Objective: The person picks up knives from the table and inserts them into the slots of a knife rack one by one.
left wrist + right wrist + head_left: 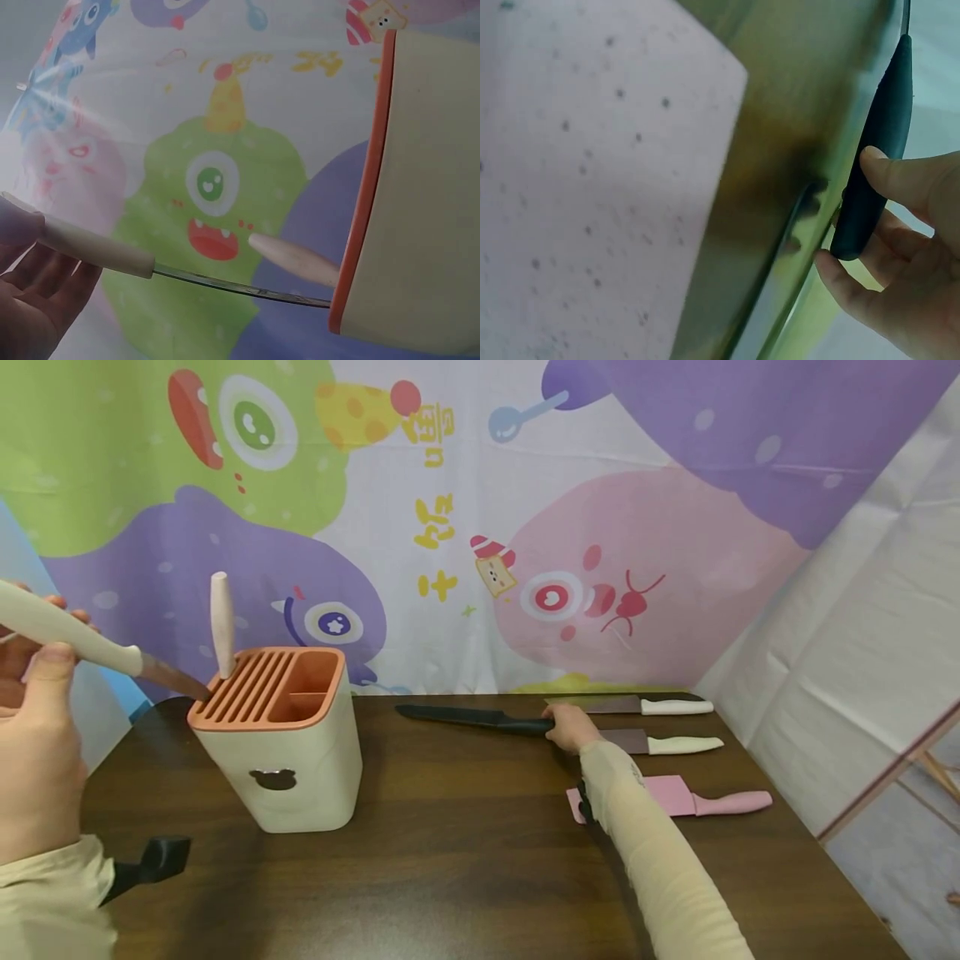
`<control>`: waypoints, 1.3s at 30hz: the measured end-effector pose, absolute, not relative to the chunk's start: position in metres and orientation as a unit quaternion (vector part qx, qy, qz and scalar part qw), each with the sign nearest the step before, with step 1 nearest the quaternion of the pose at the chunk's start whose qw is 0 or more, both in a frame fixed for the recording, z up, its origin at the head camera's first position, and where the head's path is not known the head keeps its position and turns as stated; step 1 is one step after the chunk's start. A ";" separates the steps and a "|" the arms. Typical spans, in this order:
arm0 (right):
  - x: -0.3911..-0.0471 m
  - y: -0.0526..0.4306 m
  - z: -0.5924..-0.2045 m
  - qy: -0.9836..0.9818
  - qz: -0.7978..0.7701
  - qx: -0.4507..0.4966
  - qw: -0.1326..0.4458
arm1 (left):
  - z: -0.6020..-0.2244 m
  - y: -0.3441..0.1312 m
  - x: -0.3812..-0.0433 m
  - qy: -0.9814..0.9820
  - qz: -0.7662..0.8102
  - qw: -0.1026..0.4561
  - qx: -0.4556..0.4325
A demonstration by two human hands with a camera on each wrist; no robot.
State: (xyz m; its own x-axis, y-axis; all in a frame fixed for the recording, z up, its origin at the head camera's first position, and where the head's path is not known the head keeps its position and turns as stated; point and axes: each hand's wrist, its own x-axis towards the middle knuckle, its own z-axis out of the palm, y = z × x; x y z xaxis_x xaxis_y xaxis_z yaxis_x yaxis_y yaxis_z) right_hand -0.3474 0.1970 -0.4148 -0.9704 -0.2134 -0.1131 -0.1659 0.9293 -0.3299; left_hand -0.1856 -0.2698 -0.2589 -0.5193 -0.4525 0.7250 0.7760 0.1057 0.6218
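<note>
At the left of the head view, my left hand [41, 735] holds a cream-handled knife [82, 639] between thumb and fingers. Its blade slants down to the slotted orange top of a cream knife block [307, 781], the tip at a slot by the left edge. The left wrist view shows the blade [240, 288] meeting the orange rim. Another pale-handled knife [222, 627] stands upright in a slot beside it. On the right, my right hand [573, 728] pinches the handle of a black knife [881, 139], whose blade points left over the dark table.
Two white-handled knives [678, 707] [682, 745] lie at the table's right, partly behind my right hand. Nearer to me is a pink cleaver [671, 795], partly covered by my right sleeve. A cartoon-print curtain [465, 643] hangs behind the wooden table [450, 877].
</note>
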 end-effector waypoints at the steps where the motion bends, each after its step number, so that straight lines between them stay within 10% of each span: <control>1: -0.347 0.198 -0.413 0.979 -0.159 -0.102 0.072 | -0.258 -0.269 -0.185 -0.578 -0.653 0.469 -0.137; 39: -0.334 0.215 -0.401 0.894 -0.425 -0.093 0.108 | -0.263 -0.254 -0.200 -0.779 -0.513 0.360 -0.003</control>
State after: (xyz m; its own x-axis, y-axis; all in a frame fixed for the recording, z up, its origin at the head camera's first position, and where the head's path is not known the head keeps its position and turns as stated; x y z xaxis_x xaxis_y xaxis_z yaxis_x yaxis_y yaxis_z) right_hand -0.3336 0.2149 -0.4013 -0.9594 -0.2582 -0.1137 -0.0746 0.6206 -0.7806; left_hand -0.1999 -0.2538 -0.2628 -0.7406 -0.3642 0.5646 0.3744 0.4741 0.7969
